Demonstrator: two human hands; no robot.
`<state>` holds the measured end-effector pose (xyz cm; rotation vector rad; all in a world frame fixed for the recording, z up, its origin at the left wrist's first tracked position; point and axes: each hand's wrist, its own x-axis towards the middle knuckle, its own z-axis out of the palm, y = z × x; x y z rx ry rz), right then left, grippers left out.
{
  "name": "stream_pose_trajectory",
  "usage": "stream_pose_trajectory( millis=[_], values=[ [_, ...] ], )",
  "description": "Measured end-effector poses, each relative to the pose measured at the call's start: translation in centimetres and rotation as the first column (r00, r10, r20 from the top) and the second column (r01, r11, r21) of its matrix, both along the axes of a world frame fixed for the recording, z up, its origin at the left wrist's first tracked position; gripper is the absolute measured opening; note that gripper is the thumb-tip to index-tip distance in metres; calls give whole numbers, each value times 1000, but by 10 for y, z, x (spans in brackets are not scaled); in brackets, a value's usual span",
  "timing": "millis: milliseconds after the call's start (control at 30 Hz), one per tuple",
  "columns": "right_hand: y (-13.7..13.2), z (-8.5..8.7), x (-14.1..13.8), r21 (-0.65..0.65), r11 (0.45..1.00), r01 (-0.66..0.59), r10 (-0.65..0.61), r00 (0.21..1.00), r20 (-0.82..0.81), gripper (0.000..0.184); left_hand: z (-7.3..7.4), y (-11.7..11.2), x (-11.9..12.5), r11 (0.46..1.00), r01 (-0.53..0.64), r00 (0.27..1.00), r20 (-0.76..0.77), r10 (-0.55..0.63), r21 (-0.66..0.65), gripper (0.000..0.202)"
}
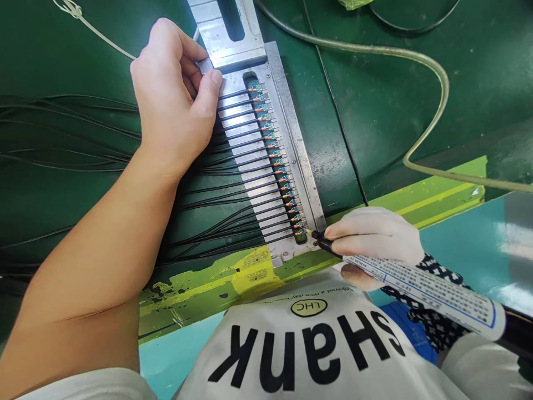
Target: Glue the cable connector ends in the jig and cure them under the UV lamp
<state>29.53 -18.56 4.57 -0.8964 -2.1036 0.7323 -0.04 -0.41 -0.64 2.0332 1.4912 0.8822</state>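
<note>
A metal fixture lies on the green mat, holding a row of several black cables whose ends carry small circuit boards with coloured wires. My left hand, bare, rests on the cables at the fixture's far left edge, its fingers curled and the thumb pressed on the metal. My right hand, in a white glove, is closed on a pen-shaped tool with a printed label. The tool's dark tip touches the nearest board at the fixture's near end.
A clear tube curves across the green mat at the right. Thin black wires run beside it. A yellow-green painted edge borders the bench. My white printed shirt fills the bottom of the view.
</note>
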Motion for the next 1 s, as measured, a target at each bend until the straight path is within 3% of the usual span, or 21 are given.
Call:
stream_pose_trajectory(
  millis=[167,333,600,800,1000],
  values=[
    [1,1,0,-3,1000,-4,4,1000,17,12,1,-1,2,999,-35,999,29,35,12,23],
    [2,2,0,-1,1000,-5,5,1000,12,16,3,-3,2,995,-17,996,82,25,-102,21],
    [3,0,-2,1,1000,7,-7,999,31,13,6,-4,5,991,-58,994,85,68,-124,20],
    [3,-6,-5,48,998,35,-32,998,-56,14,1,-1,1,996,-25,997,69,31,-80,19],
    [2,-4,-5,32,998,49,-47,998,-49,14,-13,9,-2,991,-4,1000,-25,8,131,24]
  ],
)
